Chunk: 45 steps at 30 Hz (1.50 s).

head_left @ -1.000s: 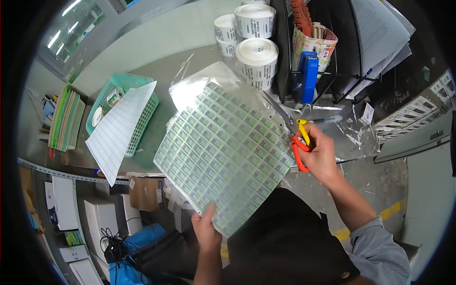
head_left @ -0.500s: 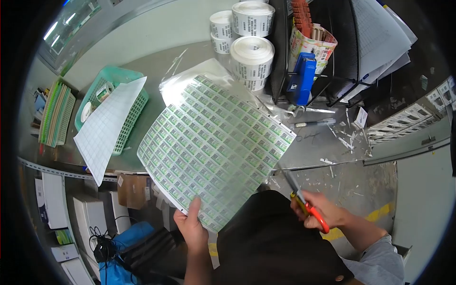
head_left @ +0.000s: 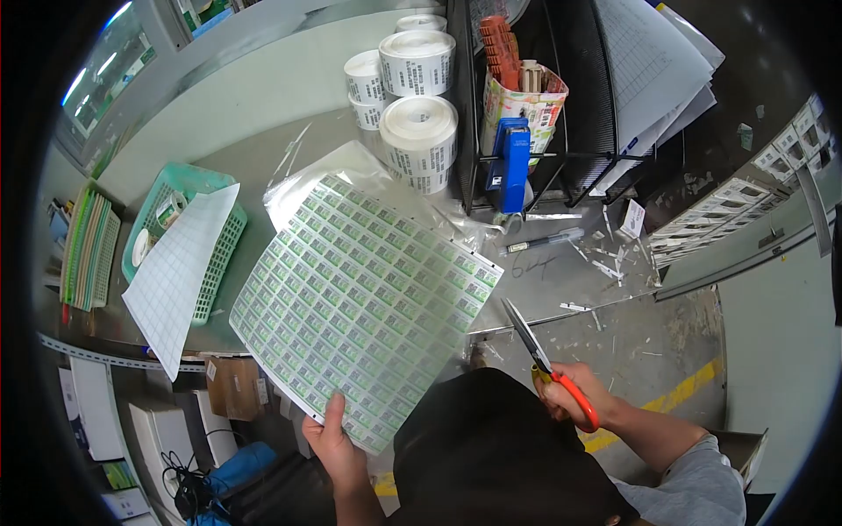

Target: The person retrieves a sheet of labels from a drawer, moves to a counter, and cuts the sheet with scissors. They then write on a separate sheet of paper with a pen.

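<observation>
A large sheet of small green-and-white printed labels (head_left: 360,307) lies slanted over the metal table. My left hand (head_left: 333,438) grips its lower corner, thumb on top and fingers hidden beneath. My right hand (head_left: 574,394) is closed around the red-handled scissors (head_left: 531,337), whose blades point up and left, apart from the sheet's right corner. The blades look nearly together. A bit of yellow shows at the fingers of that hand. Clear plastic film (head_left: 329,167) lies under the far edge of the sheet.
Rolls of white labels (head_left: 418,145) stand at the back beside a black mesh rack (head_left: 579,105) with a blue stapler (head_left: 511,167). A pen (head_left: 544,241) and paper scraps lie right. A green basket (head_left: 224,272) under a gridded sheet (head_left: 180,272) stands left.
The whole view has shifted, so the table things appear further left and lower. The scissors' blades now show more clearly, tilted up beside the sheet's right corner. Both hands keep their hold.
</observation>
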Motion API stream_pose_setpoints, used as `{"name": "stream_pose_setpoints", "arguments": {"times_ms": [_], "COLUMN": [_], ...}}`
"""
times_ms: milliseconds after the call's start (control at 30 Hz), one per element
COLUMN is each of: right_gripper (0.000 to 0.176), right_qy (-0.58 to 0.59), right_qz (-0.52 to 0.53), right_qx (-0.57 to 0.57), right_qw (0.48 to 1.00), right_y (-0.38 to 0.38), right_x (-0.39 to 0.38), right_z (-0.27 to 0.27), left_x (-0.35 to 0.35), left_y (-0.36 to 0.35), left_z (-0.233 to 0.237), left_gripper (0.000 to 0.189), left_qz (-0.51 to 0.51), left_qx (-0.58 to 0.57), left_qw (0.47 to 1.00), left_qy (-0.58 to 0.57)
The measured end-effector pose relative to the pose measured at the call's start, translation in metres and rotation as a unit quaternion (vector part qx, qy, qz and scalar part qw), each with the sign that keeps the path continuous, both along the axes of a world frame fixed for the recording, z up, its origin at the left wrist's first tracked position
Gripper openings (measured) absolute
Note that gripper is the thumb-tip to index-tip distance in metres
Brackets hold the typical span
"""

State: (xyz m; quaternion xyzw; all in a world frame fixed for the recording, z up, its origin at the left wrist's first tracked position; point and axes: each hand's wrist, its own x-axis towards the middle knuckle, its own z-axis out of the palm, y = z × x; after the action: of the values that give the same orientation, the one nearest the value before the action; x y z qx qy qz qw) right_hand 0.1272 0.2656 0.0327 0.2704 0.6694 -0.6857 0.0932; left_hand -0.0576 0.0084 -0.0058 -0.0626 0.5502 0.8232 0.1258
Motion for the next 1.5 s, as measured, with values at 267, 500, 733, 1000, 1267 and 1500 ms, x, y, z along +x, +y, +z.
{"name": "stream_pose_setpoints", "arguments": {"times_ms": [267,500,733,1000,1267,1500], "right_gripper": [0.042,0.056,0.059,0.059,0.057,0.046], "right_qy": [-0.005,0.021,0.043,0.041,0.001,-0.004], "right_qz": [0.209,0.416,0.453,0.425,0.393,0.337], "right_qx": [0.082,0.130,0.130,0.157,0.138,0.128], "right_qw": [0.974,0.900,0.881,0.891,0.909,0.933], "right_y": [-0.008,-0.031,-0.046,-0.046,-0.040,-0.032], "right_x": [-0.007,-0.032,-0.046,-0.043,-0.038,-0.032], "right_z": [0.004,0.017,0.017,0.012,0.012,0.012], "left_x": [0.001,0.002,0.003,0.003,0.002,0.002], "left_y": [0.000,0.007,0.011,0.010,0.007,0.007], "left_z": [-0.002,0.002,0.005,0.005,0.002,0.003], "left_gripper": [0.019,0.019,0.019,0.019,0.019,0.020], "left_qz": [0.011,-0.003,-0.013,-0.004,-0.006,-0.001], "left_qx": [-0.015,0.006,0.021,0.023,0.019,0.013], "left_qw": [1.000,1.000,0.999,0.999,1.000,1.000], "left_qy": [-0.010,-0.019,-0.025,-0.026,-0.024,-0.017]}}
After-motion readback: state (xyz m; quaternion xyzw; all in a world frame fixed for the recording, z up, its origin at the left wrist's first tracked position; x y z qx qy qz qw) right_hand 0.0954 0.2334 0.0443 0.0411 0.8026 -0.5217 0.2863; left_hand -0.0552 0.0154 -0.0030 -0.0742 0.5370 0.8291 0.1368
